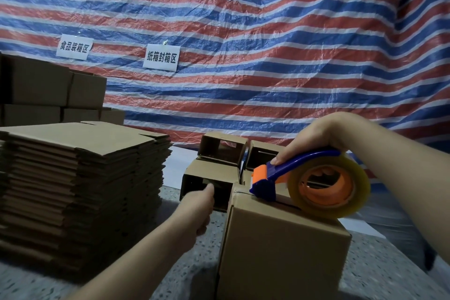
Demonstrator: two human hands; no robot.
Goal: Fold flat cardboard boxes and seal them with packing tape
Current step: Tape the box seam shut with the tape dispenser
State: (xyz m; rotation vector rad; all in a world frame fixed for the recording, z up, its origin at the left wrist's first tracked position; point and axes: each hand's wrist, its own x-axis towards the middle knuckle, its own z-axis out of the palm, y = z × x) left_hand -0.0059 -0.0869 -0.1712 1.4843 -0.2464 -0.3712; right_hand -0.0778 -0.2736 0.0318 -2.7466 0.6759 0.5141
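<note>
A folded brown cardboard box [282, 253] stands in front of me on the speckled floor. My right hand [314, 139] grips the blue and orange tape dispenser [275, 178], whose clear tape roll [328, 185] rests on the box's top, with the cutter end at the far top edge. My left hand [198, 209] reaches along the box's left side toward its far end; its fingers are hidden, so how it touches the box is unclear.
A tall stack of flat cardboard blanks [80, 192] sits at the left. Several assembled boxes [219, 161] lie on their sides beyond the box I work on. More boxes [48, 92] are piled at far left, against a striped tarp [243, 56] with two paper signs.
</note>
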